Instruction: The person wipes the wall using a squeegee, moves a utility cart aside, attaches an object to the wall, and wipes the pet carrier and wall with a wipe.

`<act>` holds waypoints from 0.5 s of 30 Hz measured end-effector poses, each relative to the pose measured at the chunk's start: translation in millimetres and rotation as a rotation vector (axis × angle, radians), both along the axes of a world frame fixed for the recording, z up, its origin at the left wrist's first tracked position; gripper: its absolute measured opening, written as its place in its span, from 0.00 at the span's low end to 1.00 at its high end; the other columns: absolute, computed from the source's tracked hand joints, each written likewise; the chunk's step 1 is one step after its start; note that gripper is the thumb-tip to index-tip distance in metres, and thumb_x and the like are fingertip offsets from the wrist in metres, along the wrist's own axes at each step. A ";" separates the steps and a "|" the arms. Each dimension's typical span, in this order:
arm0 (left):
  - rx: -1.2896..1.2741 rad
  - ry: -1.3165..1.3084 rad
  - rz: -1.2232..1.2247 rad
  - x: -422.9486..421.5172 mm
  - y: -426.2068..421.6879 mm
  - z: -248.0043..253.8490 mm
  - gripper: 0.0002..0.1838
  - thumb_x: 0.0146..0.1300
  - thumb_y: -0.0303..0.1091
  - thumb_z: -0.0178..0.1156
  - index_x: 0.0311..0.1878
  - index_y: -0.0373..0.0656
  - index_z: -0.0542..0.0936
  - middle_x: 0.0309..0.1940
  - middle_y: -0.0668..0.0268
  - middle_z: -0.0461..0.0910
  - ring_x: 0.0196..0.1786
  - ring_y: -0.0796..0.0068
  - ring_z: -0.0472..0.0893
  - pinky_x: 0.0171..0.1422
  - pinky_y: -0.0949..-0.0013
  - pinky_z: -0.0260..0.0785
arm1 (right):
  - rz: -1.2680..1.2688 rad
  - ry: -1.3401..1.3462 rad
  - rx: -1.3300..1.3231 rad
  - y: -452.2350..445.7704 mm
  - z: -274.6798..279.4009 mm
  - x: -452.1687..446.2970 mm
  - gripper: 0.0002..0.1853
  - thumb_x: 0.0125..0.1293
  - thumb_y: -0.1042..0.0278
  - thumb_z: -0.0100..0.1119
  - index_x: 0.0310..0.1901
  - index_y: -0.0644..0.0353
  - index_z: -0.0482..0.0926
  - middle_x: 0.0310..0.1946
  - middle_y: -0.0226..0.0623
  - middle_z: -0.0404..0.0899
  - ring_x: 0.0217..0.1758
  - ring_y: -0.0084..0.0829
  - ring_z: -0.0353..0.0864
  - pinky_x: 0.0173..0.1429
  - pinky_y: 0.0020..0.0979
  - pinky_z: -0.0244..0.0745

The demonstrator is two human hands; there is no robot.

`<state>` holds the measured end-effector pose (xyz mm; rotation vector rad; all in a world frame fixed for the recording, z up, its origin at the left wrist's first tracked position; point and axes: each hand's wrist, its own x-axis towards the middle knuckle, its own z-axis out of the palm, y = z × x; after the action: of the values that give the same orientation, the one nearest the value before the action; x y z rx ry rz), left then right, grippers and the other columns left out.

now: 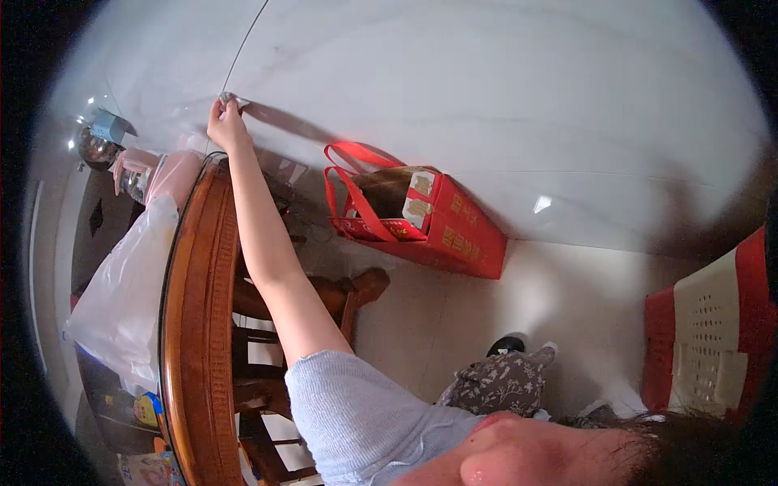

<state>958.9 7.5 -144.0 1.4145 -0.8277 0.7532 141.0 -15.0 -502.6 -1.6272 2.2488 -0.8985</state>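
Observation:
My left arm reaches to the upper left, beside the pale glossy wall (pixel 519 89). The fingers of my left hand (pixel 228 128) are pinched on a small crumpled whitish piece (pixel 230 99), near a dark seam in the wall. What this piece is cannot be made out. A wooden chair (pixel 263 385) and a wooden table edge (pixel 194 324) lie beside the arm. To the right of my forearm, a red bag (pixel 462 231) with red handles stands on the floor against the wall. My right hand is not visible.
On the table are a white plastic bag (pixel 134 292), a pink appliance (pixel 174 174) and a blue box (pixel 108 125). A red and cream perforated crate (pixel 705 332) stands at the right. A dark shoe (pixel 506 345) and patterned fabric (pixel 498 385) show near the floor.

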 end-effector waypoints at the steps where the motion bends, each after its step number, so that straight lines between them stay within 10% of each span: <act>1: 0.089 -0.073 0.087 2.5 1.9 1.5 0.16 0.48 0.28 0.58 0.42 0.32 0.74 0.31 0.66 0.75 0.28 0.80 0.74 0.32 0.77 0.67 | 0.036 -0.019 -0.028 -1.6 2.2 2.8 0.12 0.56 0.66 0.55 0.30 0.69 0.71 0.20 0.45 0.71 0.21 0.34 0.70 0.25 0.33 0.65; 6: 0.345 -0.332 0.314 -34.6 -7.5 -7.4 0.12 0.45 0.33 0.60 0.35 0.42 0.79 0.28 0.66 0.75 0.27 0.80 0.72 0.29 0.76 0.64 | 0.196 -0.138 -0.188 -9.5 14.8 16.0 0.12 0.57 0.66 0.55 0.33 0.70 0.71 0.23 0.49 0.73 0.24 0.37 0.72 0.28 0.34 0.67; 15: 0.490 -0.473 -0.079 -159.3 -62.6 -79.1 0.11 0.45 0.26 0.57 0.36 0.42 0.77 0.32 0.64 0.74 0.31 0.74 0.74 0.36 0.74 0.67 | 0.287 -0.318 -0.214 -2.1 20.1 5.3 0.17 0.58 0.68 0.52 0.44 0.74 0.68 0.36 0.58 0.73 0.39 0.47 0.75 0.42 0.37 0.69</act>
<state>799.5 -55.0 -223.1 1.6420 -1.5045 0.8759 146.3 -17.2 -482.5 -1.6946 1.7070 -1.2480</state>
